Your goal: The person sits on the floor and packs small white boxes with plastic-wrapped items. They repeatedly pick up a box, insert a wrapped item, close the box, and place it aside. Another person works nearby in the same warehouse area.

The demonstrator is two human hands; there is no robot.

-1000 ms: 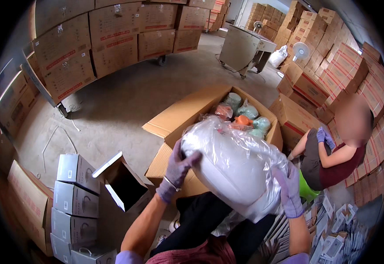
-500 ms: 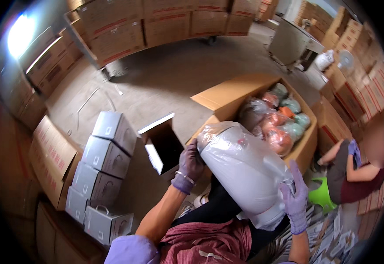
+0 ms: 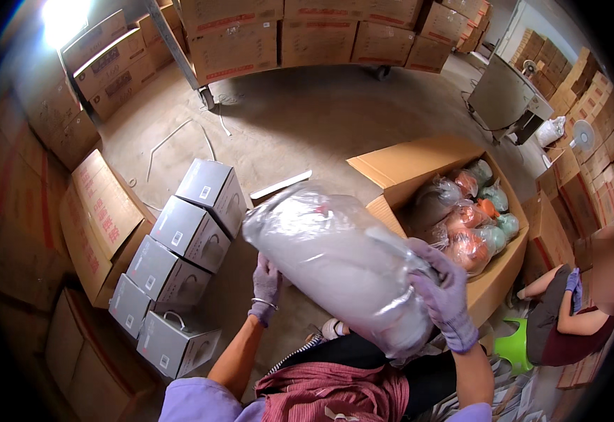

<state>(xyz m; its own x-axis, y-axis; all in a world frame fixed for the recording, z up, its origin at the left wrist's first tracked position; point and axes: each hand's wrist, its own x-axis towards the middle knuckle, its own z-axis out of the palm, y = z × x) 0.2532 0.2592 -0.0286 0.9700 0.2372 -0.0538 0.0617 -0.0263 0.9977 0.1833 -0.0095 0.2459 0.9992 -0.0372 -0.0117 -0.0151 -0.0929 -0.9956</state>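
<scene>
A large, rounded grey-white thing wrapped in clear plastic (image 3: 339, 260) is held between my two hands, tilted above my lap. Its exact kind is hidden by the wrapping. My left hand (image 3: 267, 283), in a purple-grey glove, holds the underside of its far left end. On the near right end, my gloved right hand (image 3: 444, 292) grips with the thumb and fingers curled round the plastic. Behind the bundle, a white flap (image 3: 281, 184) of an open box sticks out; the rest of that box is mostly covered.
Grey printed boxes (image 3: 180, 264) stand in a row at left, beside an open brown carton (image 3: 103, 225). At right, a big carton (image 3: 419, 158) holds several bagged orange and green items. A co-worker (image 3: 567, 316) sits on a green stool (image 3: 514, 344). A loaded cart (image 3: 237, 53) stands behind.
The wrapped thing has swung left and turned more level, now covering most of the open box. My left hand has slid beneath it; my right hand has moved left and closed on its near end.
</scene>
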